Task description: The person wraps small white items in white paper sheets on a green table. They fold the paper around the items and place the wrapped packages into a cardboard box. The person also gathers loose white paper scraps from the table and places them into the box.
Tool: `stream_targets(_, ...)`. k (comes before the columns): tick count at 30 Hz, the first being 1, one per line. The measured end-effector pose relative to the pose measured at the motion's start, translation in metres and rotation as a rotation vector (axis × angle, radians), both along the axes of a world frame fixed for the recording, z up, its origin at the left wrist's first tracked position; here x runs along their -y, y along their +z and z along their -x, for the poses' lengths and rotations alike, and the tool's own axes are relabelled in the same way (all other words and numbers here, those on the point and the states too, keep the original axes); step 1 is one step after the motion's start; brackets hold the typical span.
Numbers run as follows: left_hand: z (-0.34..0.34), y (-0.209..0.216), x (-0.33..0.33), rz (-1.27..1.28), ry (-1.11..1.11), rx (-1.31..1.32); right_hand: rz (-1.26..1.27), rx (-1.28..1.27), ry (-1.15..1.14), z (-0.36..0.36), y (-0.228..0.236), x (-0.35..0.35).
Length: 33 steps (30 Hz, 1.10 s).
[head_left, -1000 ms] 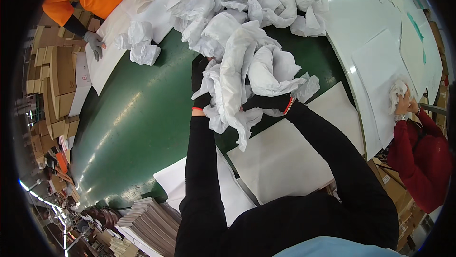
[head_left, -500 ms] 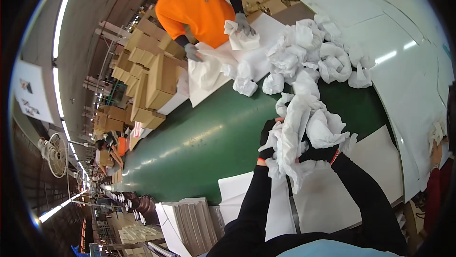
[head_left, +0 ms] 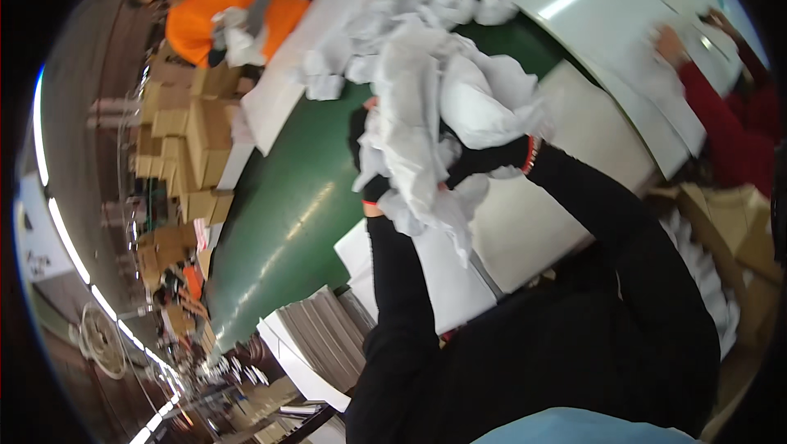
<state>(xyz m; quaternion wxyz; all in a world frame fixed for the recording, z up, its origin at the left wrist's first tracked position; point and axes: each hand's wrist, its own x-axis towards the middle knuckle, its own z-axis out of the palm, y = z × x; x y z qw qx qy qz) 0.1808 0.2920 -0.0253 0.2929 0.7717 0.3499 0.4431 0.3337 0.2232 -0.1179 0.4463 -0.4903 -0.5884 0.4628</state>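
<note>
My left hand (head_left: 358, 145), in a black glove with bare fingertips, is closed round the left side of several crumpled white paper bundles held together. A long bundle (head_left: 407, 124) hangs in the middle with its loose end down. My right hand (head_left: 488, 159), also black-gloved, is closed beneath a rounder white paper bundle (head_left: 485, 104). Paper hides many of my fingers. Whatever is wrapped inside cannot be seen. Just beyond my hands lies a heap of similar white paper bundles (head_left: 426, 1).
A green work surface (head_left: 287, 231) runs away to the left. Stacked grey-white sheets (head_left: 316, 333) stand by my left arm. Low at right is an open carton (head_left: 742, 231) with white contents. Across stands a person in orange (head_left: 217, 13); red sleeves (head_left: 713, 116) reach in at right.
My view has swung right, bringing the open carton into sight. My hands have come nearer, still gripping the bundles. The person in orange has gathered white paper up between both hands.
</note>
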Motion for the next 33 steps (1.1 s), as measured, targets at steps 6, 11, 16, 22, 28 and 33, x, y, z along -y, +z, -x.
stream_targets(6, -0.073, 0.035, 0.097, -0.041, -0.314, 0.049, -0.096, -0.017, -0.173, -0.038, 0.009, 0.128)
stream_targets(11, -0.13, 0.033, 0.218, 0.06, -0.619, 0.055, -0.082, 0.009, -0.38, -0.072, 0.014, 0.284)
stream_targets(16, -0.224, -0.02, 0.356, 0.197, -1.101, -0.032, -0.009, 0.132, -0.736, -0.107, 0.02, 0.46)
stream_targets(22, -0.312, -0.115, 0.49, 0.397, -1.522, -0.085, 0.223, 0.45, -1.086, -0.111, 0.031, 0.656)
stream_targets(28, -0.338, -0.133, 0.566, 0.223, -1.468, -0.588, 0.875, 0.781, -1.393, -0.101, -0.063, 0.824)
stream_targets(33, -0.312, -0.127, 0.571, 0.216, -1.572, -0.669, 0.971, 0.86, -1.297, -0.107, -0.053, 0.831)
